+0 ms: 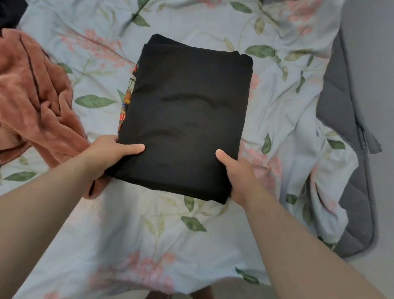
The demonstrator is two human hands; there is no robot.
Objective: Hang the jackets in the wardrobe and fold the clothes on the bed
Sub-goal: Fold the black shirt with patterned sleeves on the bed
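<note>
Both hands [111, 155] [236, 175] gripping folded black shirt [185, 117], floral bedspread [178, 235]

The folded shirt [185, 117] is showing plain black, with a strip of orange, red and white print [127, 94] peeking out at its left edge. The bedsheet [210, 11] is showing pale blue with pink flowers and green leaves. The crumpled garment [20, 104] is glowing rust-brown, the mattress [337, 98] showing dark grey.
</note>
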